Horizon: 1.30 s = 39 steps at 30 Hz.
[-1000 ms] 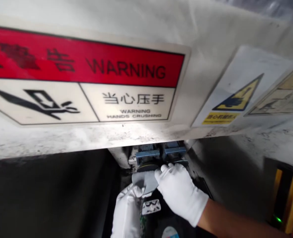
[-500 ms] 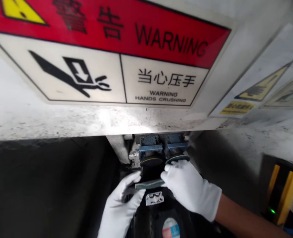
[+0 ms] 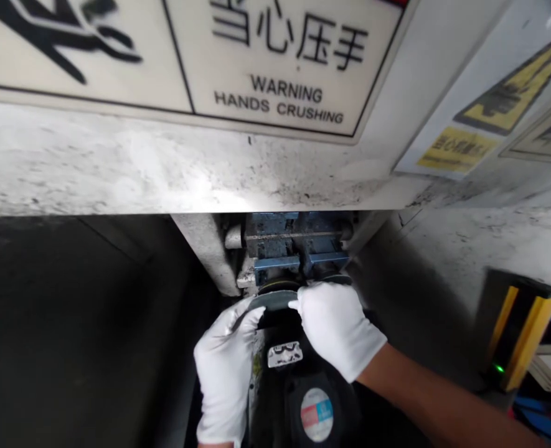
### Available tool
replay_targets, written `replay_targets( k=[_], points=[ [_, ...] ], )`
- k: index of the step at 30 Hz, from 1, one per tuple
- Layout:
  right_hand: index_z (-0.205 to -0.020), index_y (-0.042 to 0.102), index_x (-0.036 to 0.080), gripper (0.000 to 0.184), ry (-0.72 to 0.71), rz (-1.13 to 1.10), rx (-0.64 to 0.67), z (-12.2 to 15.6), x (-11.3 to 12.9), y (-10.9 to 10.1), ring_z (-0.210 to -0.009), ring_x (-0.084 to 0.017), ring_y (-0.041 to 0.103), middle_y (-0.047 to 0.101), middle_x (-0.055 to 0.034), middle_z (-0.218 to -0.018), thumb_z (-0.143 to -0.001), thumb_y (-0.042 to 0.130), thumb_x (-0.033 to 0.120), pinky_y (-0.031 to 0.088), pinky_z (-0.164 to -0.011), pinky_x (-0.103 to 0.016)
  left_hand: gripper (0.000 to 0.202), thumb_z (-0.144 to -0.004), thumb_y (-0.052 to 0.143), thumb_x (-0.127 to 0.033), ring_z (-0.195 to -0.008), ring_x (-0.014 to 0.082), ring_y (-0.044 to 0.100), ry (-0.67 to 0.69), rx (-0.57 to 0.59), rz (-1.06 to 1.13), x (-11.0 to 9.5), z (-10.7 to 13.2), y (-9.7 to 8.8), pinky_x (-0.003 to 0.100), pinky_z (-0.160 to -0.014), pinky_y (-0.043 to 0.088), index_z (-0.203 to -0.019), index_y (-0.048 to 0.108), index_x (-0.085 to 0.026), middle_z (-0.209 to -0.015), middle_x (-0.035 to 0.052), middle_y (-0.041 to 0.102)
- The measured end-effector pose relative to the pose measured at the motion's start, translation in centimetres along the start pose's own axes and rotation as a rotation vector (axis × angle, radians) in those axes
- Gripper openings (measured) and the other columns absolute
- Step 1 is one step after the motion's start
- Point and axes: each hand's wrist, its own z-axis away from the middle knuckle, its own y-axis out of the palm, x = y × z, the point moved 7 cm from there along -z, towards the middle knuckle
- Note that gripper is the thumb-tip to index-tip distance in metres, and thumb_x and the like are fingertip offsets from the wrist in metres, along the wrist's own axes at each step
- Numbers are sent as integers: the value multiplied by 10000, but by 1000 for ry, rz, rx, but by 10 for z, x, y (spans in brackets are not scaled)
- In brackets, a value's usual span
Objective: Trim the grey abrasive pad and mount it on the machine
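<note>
Both of my hands wear white gloves. A thin grey-green piece with a curved edge, like a disc, is held between them, just in front of the left dark round plate. My left hand pinches its left end between thumb and fingers. At its right end my right hand is closed on the edge. Whether the disc touches the round plate I cannot tell. Behind my right hand, a second round plate is partly hidden. Blue metal blocks sit above both plates.
A white machine panel with a hand-crushing warning label hangs low over my hands. Below them is a black fan-like part with a round sticker. A yellow-and-black sensor post with a green light stands at right.
My hands have moved up with the disc, closer to the left round plate. The view has shifted, so the warning label sits higher and more of the blue blocks shows.
</note>
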Motion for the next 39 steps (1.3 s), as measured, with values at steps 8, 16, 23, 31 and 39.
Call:
replay_targets(
  k=[8, 16, 23, 31, 39],
  points=[
    [-805, 746, 206, 251, 73, -102, 3, -3, -9, 18, -703, -279, 730, 768, -81, -765, -949, 547, 262, 403, -581, -352, 251, -716, 819, -282, -950, 267, 747, -23, -55, 0, -5, -1, 5, 364, -920, 601, -939, 810, -165, -1005, 80, 811],
    [-841, 747, 207, 270, 114, -148, -29, -1, -14, 23, -735, -250, 723, 779, -79, -806, -973, 521, 271, 385, -604, -331, 219, -728, 819, -281, -918, 262, 752, -31, -44, 7, -3, -4, 7, 374, -914, 608, -913, 810, -164, -954, 75, 816],
    [-807, 705, 248, 257, 96, -168, -62, 4, -16, 18, -712, -217, 697, 768, -26, -799, -971, 515, 300, 349, -624, -338, 190, -748, 796, -288, -911, 251, 756, 18, -51, -61, -7, 0, 4, 339, -892, 616, -904, 813, -180, -940, 63, 819],
    [-693, 631, 236, 284, 66, -178, -91, -1, -23, 21, -643, -170, 630, 719, -5, -696, -948, 514, 277, 282, -620, -344, 195, -751, 794, -306, -922, 265, 762, 30, -56, -132, -6, -3, 7, 369, -904, 618, -908, 819, -194, -944, 56, 823],
    [-642, 611, 223, 291, 40, -189, -184, -3, -22, 17, -580, -149, 574, 691, 5, -638, -924, 542, 240, 272, -622, -336, 212, -736, 798, -294, -912, 284, 765, 39, -114, -115, -7, 0, 8, 406, -902, 620, -909, 821, -174, -943, 67, 824]
  ],
)
